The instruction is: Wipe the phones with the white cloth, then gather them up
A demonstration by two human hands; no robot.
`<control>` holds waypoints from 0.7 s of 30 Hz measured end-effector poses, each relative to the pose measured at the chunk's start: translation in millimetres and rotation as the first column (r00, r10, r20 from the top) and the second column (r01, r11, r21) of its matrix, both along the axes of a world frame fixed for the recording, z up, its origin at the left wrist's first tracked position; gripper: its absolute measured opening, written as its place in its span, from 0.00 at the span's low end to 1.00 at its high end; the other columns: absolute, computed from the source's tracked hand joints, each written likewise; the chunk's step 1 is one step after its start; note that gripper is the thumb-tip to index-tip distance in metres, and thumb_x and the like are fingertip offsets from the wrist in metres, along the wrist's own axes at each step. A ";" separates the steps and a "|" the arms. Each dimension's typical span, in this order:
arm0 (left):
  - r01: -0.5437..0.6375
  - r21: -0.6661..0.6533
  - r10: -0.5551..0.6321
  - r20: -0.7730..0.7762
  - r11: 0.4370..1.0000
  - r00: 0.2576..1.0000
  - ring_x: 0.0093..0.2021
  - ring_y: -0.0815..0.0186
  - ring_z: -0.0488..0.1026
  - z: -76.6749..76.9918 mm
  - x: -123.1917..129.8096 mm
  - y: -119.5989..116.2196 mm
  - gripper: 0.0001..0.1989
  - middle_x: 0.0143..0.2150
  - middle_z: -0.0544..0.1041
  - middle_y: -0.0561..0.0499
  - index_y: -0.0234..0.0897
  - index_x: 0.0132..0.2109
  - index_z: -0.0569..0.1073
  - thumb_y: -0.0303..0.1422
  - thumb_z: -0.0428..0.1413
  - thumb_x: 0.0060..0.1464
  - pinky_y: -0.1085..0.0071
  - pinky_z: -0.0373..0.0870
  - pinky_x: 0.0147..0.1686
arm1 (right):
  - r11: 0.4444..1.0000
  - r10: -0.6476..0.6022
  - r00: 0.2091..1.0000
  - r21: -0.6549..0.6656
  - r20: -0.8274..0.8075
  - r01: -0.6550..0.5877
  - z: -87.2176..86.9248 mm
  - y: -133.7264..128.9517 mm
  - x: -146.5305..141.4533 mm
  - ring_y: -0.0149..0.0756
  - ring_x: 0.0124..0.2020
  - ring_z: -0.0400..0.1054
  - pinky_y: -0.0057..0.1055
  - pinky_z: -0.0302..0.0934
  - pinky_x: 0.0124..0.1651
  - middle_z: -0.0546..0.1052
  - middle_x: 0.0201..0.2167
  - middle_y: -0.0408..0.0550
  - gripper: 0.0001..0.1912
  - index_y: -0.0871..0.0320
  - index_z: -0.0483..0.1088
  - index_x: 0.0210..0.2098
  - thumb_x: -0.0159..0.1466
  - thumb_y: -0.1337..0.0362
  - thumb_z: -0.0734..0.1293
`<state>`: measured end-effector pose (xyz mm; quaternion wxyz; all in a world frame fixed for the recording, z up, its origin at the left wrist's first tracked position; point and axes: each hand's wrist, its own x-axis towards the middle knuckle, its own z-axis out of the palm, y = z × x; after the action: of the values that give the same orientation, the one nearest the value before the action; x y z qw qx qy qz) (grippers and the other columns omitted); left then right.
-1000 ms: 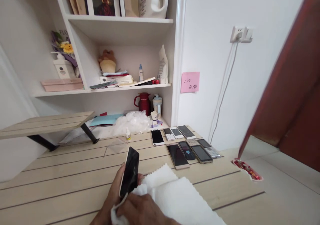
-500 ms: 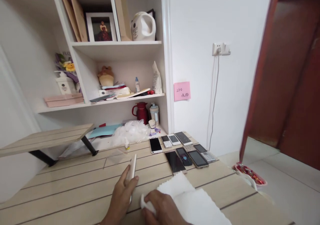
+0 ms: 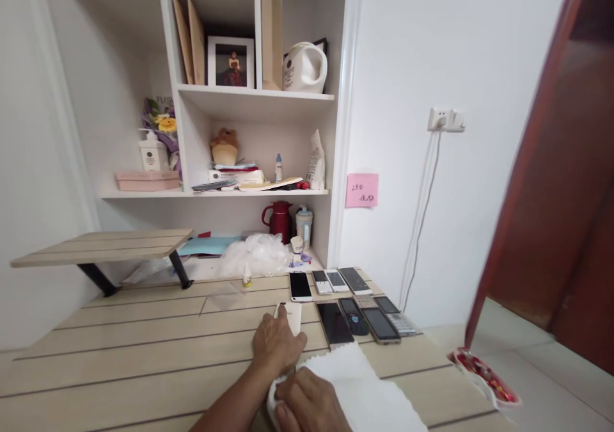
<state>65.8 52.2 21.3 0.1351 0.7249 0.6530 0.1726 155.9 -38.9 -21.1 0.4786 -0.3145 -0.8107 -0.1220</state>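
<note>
A white phone (image 3: 294, 317) lies back-side up on or just above the wooden tabletop (image 3: 158, 349). My left hand (image 3: 277, 342) grips it from above, index finger stretched along its back and thumb at the right edge. Close by, my right hand (image 3: 314, 401) is closed on a bunched part of a white cloth (image 3: 357, 381), the rest of which spreads out to the right. Beyond the hands lie several phones: a white one with a black screen (image 3: 300, 286), a large dark one (image 3: 334, 322) and a dark keypad phone (image 3: 354, 317).
More phones, one grey (image 3: 381, 325), sit toward the right edge. A small bottle (image 3: 247, 277) and a clear plastic sheet (image 3: 223, 297) are farther back. A raised wooden stand (image 3: 105, 246) occupies the left. Behind are shelves with a red jug (image 3: 278, 221) and crumpled plastic (image 3: 254, 253).
My left hand has moved forward and right with the phone, which has gone from standing on edge to lying back-side up. My right hand still grips the cloth. The view has shifted left.
</note>
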 end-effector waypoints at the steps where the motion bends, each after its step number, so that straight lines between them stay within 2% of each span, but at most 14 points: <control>1: 0.012 0.000 -0.012 0.002 1.000 1.000 0.53 0.41 0.70 0.1 2.7 0.8 0.37 0.51 0.72 0.30 0.32 0.64 0.61 0.42 0.54 0.48 0.53 0.61 0.49 | 1.000 -0.006 1.000 -0.019 0.001 0.006 -1.4 -0.2 -1.1 0.35 0.23 0.67 0.29 0.59 0.26 0.73 0.24 0.45 0.11 0.54 0.67 0.33 0.69 0.62 0.56; 7: 0.066 0.026 -0.067 0.021 0.997 0.998 0.53 0.41 0.70 2.5 12.9 4.5 0.40 0.52 0.73 0.28 0.29 0.64 0.61 0.42 0.56 0.45 0.52 0.59 0.52 | 0.996 -0.055 0.997 -0.065 0.058 0.058 -4.3 0.0 -6.5 0.32 0.19 0.64 0.28 0.53 0.21 0.71 0.20 0.44 0.17 0.54 0.66 0.25 0.68 0.60 0.55; 12: 0.081 0.040 -0.085 0.091 0.996 0.992 0.51 0.42 0.71 4.4 15.2 7.9 0.36 0.48 0.77 0.29 0.29 0.61 0.65 0.41 0.55 0.46 0.52 0.59 0.52 | 0.991 -0.037 0.998 -0.124 0.053 0.043 -3.9 1.3 -6.1 0.32 0.20 0.64 0.27 0.53 0.22 0.71 0.20 0.44 0.14 0.54 0.65 0.24 0.65 0.63 0.57; 15: 0.071 0.025 -0.074 0.170 0.997 0.983 0.49 0.43 0.73 7.5 15.4 13.3 0.28 0.45 0.79 0.32 0.32 0.53 0.73 0.43 0.55 0.47 0.55 0.61 0.49 | 0.983 -0.047 0.996 -0.176 0.081 0.061 -3.6 0.5 -5.1 0.33 0.21 0.65 0.27 0.53 0.23 0.72 0.21 0.44 0.11 0.54 0.65 0.25 0.63 0.63 0.60; 17: 0.065 -0.004 -0.062 0.237 0.998 0.970 0.44 0.47 0.75 8.5 15.0 17.4 0.20 0.41 0.80 0.36 0.34 0.44 0.76 0.43 0.53 0.50 0.59 0.64 0.44 | 0.979 -0.056 0.993 -0.188 0.103 0.075 -4.0 0.0 -5.1 0.32 0.21 0.65 0.27 0.52 0.23 0.72 0.21 0.43 0.09 0.54 0.65 0.24 0.62 0.64 0.61; 21: 0.053 -0.070 -0.023 0.374 0.996 0.927 0.34 0.54 0.77 1.4 12.5 23.0 0.12 0.30 0.80 0.43 0.36 0.32 0.76 0.34 0.49 0.53 0.66 0.64 0.32 | 0.975 -0.074 0.988 -0.198 0.137 0.101 -5.9 0.6 -5.7 0.32 0.21 0.64 0.27 0.52 0.24 0.71 0.20 0.43 0.09 0.55 0.64 0.24 0.61 0.64 0.62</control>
<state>78.2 75.2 22.6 0.2884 0.6856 0.6076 0.2786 150.2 -38.2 -27.0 0.3847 -0.3890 -0.8333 -0.0789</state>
